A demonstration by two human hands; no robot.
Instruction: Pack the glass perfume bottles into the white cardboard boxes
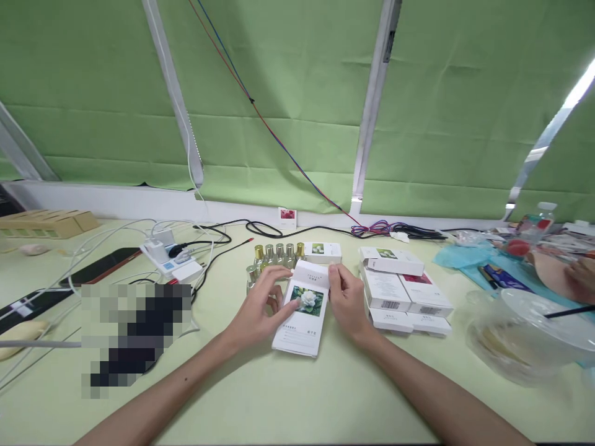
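Observation:
A flat white carton (302, 331) with a white-flower picture is held between my two hands above the table, its top flap raised at the far end. My left hand (263, 300) grips its left side, the thumb lying across the front near the picture. At the upper right corner, my right hand (347, 297) pinches the edge by the flap. Just behind stand several small glass bottles (279, 253) with gold and silver caps, partly hidden by my left hand. Another white flower box (325, 252) lies beyond the carton.
Stacked white boxes (385, 291) stand to the right. Farther right are a clear plastic bowl (506, 347) with a black stick and a blue plastic bag (469, 263). A power strip (162, 260), cables and phones lie left. Another person's hand (583, 272) shows at the right edge.

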